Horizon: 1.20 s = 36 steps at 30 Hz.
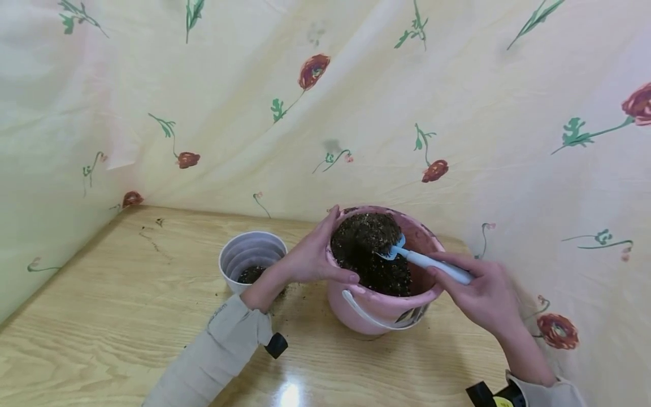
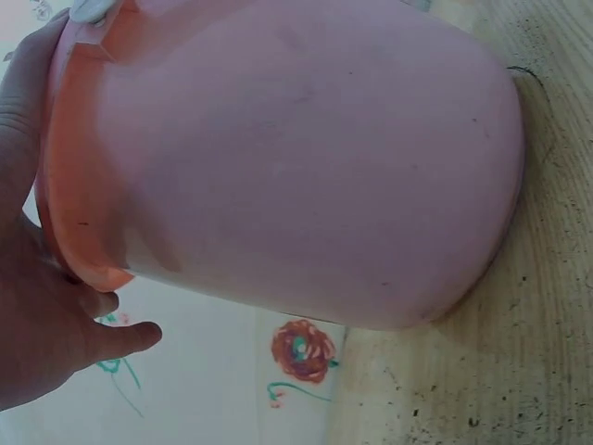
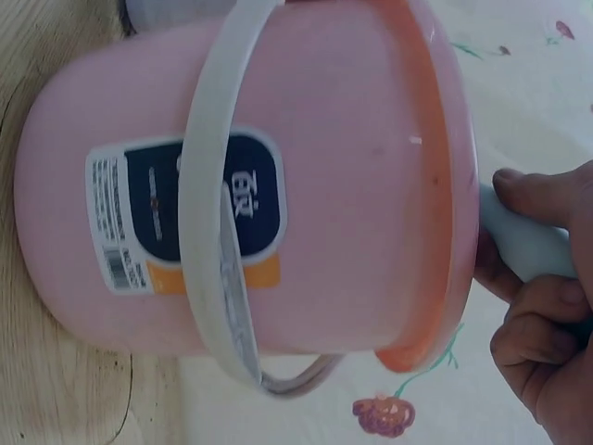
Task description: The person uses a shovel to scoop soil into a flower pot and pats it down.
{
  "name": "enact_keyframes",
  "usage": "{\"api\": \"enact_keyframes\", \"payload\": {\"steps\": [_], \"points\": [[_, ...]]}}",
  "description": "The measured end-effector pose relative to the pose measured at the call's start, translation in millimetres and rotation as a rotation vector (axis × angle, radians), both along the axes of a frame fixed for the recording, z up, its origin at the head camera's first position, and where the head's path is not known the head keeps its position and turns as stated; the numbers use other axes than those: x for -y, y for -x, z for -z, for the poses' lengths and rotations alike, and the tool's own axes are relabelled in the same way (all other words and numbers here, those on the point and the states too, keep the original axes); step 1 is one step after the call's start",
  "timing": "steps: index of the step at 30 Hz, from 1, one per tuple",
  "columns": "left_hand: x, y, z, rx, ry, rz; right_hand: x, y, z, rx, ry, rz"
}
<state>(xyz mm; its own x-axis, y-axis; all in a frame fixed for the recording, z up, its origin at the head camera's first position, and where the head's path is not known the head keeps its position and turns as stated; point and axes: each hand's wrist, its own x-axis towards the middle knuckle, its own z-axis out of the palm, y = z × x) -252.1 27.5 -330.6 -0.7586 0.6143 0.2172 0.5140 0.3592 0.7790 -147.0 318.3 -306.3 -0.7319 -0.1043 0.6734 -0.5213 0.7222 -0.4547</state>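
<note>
A pink bucket (image 1: 351, 308) with dark soil (image 1: 366, 234) inside stands on the table, its white handle hanging down in front. My left hand (image 1: 312, 254) holds the bucket's left rim, thumb over the near edge; the left wrist view shows this hand (image 2: 46, 315) at the rim. My right hand (image 1: 483, 291) grips the pale handle of a small light-blue garden fork (image 1: 419, 259). Its head lies against the soil inside the bucket, the tines partly hidden. In the right wrist view, the fingers (image 3: 542, 324) curl round the handle just beyond the rim.
To the left of the bucket, partly behind my left forearm, is a white pot (image 1: 231, 246) with some soil at its bottom. Crumbs of soil dot the wooden table (image 1: 112, 305). A flowered cloth (image 1: 229, 113) hangs behind and on both sides.
</note>
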Motion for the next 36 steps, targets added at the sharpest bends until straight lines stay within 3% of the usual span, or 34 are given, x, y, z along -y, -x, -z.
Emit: {"api": "enact_keyframes", "payload": {"steps": [5, 13, 21, 36], "points": [[2.4, -0.7, 5.5, -0.023, -0.047, -0.013, 9, -1.9, 3.7, -0.1, 0.015, -0.04], [16.1, -5.6, 2.3, -0.077, -0.053, -0.067, 21, -7.8, 0.3, -0.115, 0.015, 0.004], [32.3, -10.3, 1.3, -0.133, -0.027, -0.082, 31, -14.4, -6.9, -0.091, 0.021, 0.041], [48.2, -15.7, 5.0, -0.15, 0.001, -0.101, 48, -20.0, -10.1, -0.168, 0.018, 0.078]]}}
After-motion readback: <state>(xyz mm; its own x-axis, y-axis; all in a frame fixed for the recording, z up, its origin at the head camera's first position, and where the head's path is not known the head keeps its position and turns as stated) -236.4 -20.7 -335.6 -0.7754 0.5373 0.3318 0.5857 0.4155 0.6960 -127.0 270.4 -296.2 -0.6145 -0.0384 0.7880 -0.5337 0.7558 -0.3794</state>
